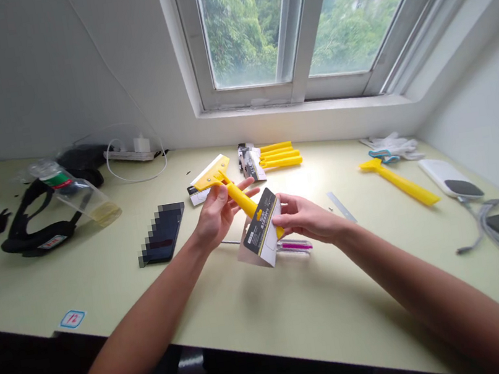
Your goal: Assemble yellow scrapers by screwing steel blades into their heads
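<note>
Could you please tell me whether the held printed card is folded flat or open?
Partly open: the printed card is creased, its pale flap angled away from the printed side.

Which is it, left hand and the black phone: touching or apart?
Apart. The head view shows bare tabletop between the left hand and the phone's right edge.

The left hand [216,218] holds a yellow scraper [241,199] near its head, which points to eleven o'clock, while the right hand [303,216] grips a printed card [262,229] at the handle's end. Below the card, a pink-and-clear screwdriver [294,246] lies on the tabletop [231,315]. A dark phone [167,233] lies toward nine o'clock from the hands; a yellow handle [406,185] lies toward three o'clock.
</note>
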`<action>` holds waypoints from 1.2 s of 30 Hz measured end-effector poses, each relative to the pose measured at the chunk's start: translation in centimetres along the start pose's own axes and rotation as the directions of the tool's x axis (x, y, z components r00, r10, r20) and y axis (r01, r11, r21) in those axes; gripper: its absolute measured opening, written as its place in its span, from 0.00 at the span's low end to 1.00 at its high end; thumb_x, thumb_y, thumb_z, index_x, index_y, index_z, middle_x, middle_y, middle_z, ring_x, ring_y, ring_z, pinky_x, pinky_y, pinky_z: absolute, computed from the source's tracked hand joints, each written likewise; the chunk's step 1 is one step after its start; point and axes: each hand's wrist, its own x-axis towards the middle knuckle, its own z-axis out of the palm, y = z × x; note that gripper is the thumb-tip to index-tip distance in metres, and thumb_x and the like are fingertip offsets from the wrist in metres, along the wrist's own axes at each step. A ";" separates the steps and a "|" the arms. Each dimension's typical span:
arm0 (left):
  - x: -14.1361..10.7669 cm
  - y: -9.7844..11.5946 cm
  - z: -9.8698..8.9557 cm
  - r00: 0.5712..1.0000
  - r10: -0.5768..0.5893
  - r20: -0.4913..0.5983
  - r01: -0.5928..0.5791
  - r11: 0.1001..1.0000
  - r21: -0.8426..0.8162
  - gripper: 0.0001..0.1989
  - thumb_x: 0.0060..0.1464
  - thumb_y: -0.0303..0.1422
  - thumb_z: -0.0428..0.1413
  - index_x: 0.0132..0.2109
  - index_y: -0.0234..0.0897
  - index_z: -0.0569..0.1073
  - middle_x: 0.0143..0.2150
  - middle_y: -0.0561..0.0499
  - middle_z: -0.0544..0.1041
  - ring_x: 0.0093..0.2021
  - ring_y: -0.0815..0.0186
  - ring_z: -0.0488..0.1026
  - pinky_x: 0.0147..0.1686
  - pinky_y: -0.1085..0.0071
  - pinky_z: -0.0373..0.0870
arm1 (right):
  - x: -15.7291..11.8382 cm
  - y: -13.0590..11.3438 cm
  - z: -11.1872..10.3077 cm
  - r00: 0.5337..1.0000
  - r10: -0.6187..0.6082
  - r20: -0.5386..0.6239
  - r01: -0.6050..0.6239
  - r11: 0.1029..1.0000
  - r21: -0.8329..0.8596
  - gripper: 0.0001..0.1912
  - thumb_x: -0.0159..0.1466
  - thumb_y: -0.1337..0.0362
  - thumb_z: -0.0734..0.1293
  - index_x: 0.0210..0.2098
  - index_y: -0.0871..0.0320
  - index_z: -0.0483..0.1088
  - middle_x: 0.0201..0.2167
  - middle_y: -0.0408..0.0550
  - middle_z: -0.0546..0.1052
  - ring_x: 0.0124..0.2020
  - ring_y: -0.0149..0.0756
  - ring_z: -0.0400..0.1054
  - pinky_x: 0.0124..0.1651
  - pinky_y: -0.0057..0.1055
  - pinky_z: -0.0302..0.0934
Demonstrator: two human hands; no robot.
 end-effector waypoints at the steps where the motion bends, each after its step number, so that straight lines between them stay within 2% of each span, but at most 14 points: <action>1: 0.0 0.1 -0.1 1.000 -0.001 0.010 0.001 1.000 -0.001 0.11 0.64 0.42 0.53 0.48 0.43 0.68 0.57 0.46 0.75 0.59 0.51 0.71 0.64 0.44 0.54 | 0.1 0.2 0.0 1.000 -0.014 -0.011 0.014 1.000 0.006 0.20 0.58 0.61 0.74 0.44 0.58 0.63 0.42 0.50 0.78 0.39 0.35 0.77 0.39 0.31 0.73; 7: 0.0 0.8 0.0 0.998 0.044 0.049 -0.045 0.999 0.017 0.09 0.64 0.40 0.53 0.47 0.43 0.71 0.58 0.47 0.75 0.65 0.54 0.64 0.65 0.47 0.53 | 0.2 0.6 0.1 0.985 -0.149 -0.086 0.151 0.988 0.019 0.18 0.59 0.59 0.74 0.38 0.57 0.61 0.39 0.46 0.77 0.38 0.33 0.76 0.39 0.31 0.74; 11: -0.1 0.8 0.3 0.997 0.071 0.020 -0.071 0.997 0.004 0.09 0.63 0.40 0.55 0.46 0.44 0.72 0.60 0.48 0.74 0.65 0.54 0.64 0.63 0.47 0.57 | -0.1 0.0 0.2 0.998 -0.066 -0.014 0.064 0.991 -0.117 0.21 0.59 0.56 0.73 0.43 0.58 0.62 0.40 0.49 0.77 0.39 0.39 0.77 0.36 0.35 0.75; 13: -0.2 0.7 0.5 0.998 0.068 -0.010 -0.068 0.998 0.000 0.09 0.62 0.41 0.55 0.47 0.45 0.73 0.60 0.49 0.73 0.65 0.54 0.64 0.63 0.47 0.59 | 0.0 0.0 0.3 0.993 -0.097 -0.061 0.089 0.988 -0.125 0.21 0.59 0.55 0.72 0.45 0.58 0.63 0.40 0.50 0.77 0.38 0.38 0.76 0.35 0.33 0.74; 16: -0.3 0.6 0.5 0.998 0.048 -0.038 -0.048 0.999 0.012 0.10 0.60 0.41 0.58 0.46 0.44 0.74 0.60 0.49 0.73 0.65 0.53 0.65 0.62 0.49 0.62 | 0.4 0.3 0.6 0.960 -0.204 -0.191 0.198 0.979 -0.047 0.20 0.62 0.53 0.70 0.46 0.57 0.64 0.37 0.48 0.77 0.32 0.35 0.75 0.32 0.32 0.71; 18: -0.4 0.5 0.7 0.999 0.013 -0.037 -0.011 0.999 0.036 0.11 0.59 0.41 0.60 0.46 0.42 0.76 0.60 0.47 0.73 0.64 0.52 0.66 0.61 0.50 0.64 | 0.5 0.4 0.8 0.945 -0.230 -0.235 0.231 0.973 -0.023 0.20 0.62 0.53 0.70 0.46 0.57 0.64 0.37 0.48 0.76 0.33 0.35 0.75 0.34 0.33 0.71; 21: -0.7 -0.2 0.8 0.996 -0.092 0.018 0.090 0.992 0.086 0.16 0.56 0.41 0.62 0.49 0.39 0.76 0.57 0.43 0.75 0.58 0.48 0.71 0.56 0.51 0.70 | 0.4 0.4 0.9 0.958 -0.233 -0.166 0.232 0.972 -0.030 0.22 0.61 0.57 0.72 0.51 0.55 0.64 0.45 0.50 0.76 0.43 0.38 0.75 0.44 0.37 0.72; 24: -0.9 -1.0 0.7 0.989 -0.127 0.078 0.115 0.983 0.143 0.25 0.51 0.42 0.65 0.55 0.39 0.74 0.54 0.41 0.77 0.51 0.45 0.76 0.47 0.51 0.76 | 0.2 0.3 1.0 0.968 -0.238 -0.078 0.237 0.971 -0.025 0.24 0.60 0.59 0.73 0.52 0.54 0.62 0.45 0.48 0.75 0.41 0.39 0.75 0.46 0.41 0.72; 28: -1.2 -1.1 0.6 0.987 -0.090 0.135 0.058 0.973 0.224 0.24 0.48 0.42 0.67 0.51 0.36 0.77 0.50 0.39 0.78 0.49 0.44 0.76 0.45 0.52 0.76 | 0.1 0.4 0.9 0.949 -0.280 -0.144 0.281 0.960 -0.011 0.20 0.59 0.60 0.73 0.47 0.55 0.63 0.42 0.47 0.75 0.39 0.37 0.74 0.44 0.40 0.72; 30: -1.4 -0.4 0.8 0.985 -0.085 0.152 0.049 0.974 0.222 0.26 0.48 0.40 0.67 0.54 0.38 0.75 0.54 0.39 0.76 0.53 0.42 0.74 0.49 0.52 0.75 | 0.1 0.3 0.9 0.945 -0.286 -0.158 0.292 0.956 0.018 0.21 0.59 0.59 0.73 0.47 0.54 0.63 0.43 0.47 0.74 0.39 0.37 0.74 0.43 0.40 0.73; 34: -1.4 1.5 1.4 0.983 -0.069 0.172 0.045 0.989 0.140 0.40 0.46 0.33 0.67 0.65 0.51 0.63 0.68 0.44 0.63 0.64 0.43 0.63 0.58 0.49 0.68 | -0.2 -0.5 0.9 0.928 -0.309 -0.207 0.326 0.944 0.052 0.23 0.58 0.57 0.73 0.48 0.52 0.61 0.41 0.46 0.75 0.37 0.38 0.74 0.42 0.42 0.73; 36: -1.3 2.0 1.4 0.977 -0.077 0.201 0.060 0.994 0.088 0.40 0.47 0.33 0.64 0.67 0.51 0.61 0.69 0.45 0.60 0.66 0.43 0.60 0.58 0.48 0.66 | -0.4 -1.0 0.8 0.905 -0.331 -0.266 0.354 0.935 0.039 0.27 0.58 0.57 0.73 0.51 0.49 0.58 0.37 0.44 0.76 0.33 0.37 0.74 0.40 0.43 0.73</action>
